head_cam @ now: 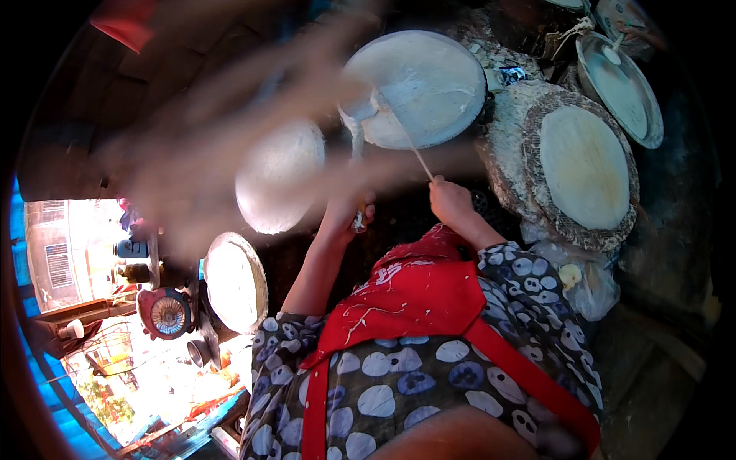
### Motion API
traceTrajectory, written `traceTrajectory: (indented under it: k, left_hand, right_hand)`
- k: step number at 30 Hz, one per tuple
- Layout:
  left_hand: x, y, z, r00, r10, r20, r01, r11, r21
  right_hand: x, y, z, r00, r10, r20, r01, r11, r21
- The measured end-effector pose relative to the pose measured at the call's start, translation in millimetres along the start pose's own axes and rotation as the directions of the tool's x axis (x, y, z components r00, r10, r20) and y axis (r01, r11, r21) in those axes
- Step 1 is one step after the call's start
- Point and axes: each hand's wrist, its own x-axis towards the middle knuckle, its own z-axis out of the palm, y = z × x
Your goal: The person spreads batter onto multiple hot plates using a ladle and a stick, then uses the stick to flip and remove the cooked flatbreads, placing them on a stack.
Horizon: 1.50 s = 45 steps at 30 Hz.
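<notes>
My left hand (pixel 352 213) is closed around the handle of a spatula-like tool (pixel 356 141), whose white-coated upper part reaches the near left edge of a large round white surface (pixel 425 86). In my right hand (pixel 451 198) is a thin stick (pixel 411 138); its far end touches that same surface near a fold of thin white sheet or batter (pixel 368 118). Pale blurred streaks cross the view above my left forearm and partly hide the left side. A second round white surface (pixel 282 178) lies to the left.
At right, a round white sheet (pixel 585 167) lies on a crusted round woven mat (pixel 535 138). Beyond it is a metal basin (pixel 647 118) of whitish liquid with a ladle. A plastic bag (pixel 595 287) sits below the mat. A white disc (pixel 236 282) and a fan (pixel 167 313) are at left.
</notes>
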Motion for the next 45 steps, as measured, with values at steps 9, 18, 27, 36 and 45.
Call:
traceTrajectory:
  k: [9, 18, 27, 36, 45]
  left_hand:
    - [-35, -12, -43, 0.970, 0.199, 0.143, -0.092, 0.837, -0.539]
    - [-48, 20, -29, 0.835, 0.484, 0.263, -0.003, 0.482, -0.876]
    - [-96, 1, -85, 0.862, 0.506, 0.043, -0.235, 0.472, -0.850]
    - [-183, -36, -182, 0.803, 0.527, -0.276, -0.476, 0.290, -0.830]
    - [-270, -101, -201, 0.618, 0.470, -0.631, -0.756, 0.133, -0.641]
  right_hand:
    - [-3, -50, -30, 0.956, -0.224, -0.192, 0.263, 0.940, 0.216]
    - [73, 49, -87, 0.964, 0.102, -0.243, -0.097, 0.995, 0.034]
    - [50, 41, -53, 0.952, -0.289, -0.103, 0.279, 0.955, -0.104]
    - [37, -7, -48, 0.936, -0.299, 0.187, 0.326, 0.935, -0.139]
    - [46, 89, -39, 0.957, -0.221, 0.188, 0.262, 0.938, -0.226]
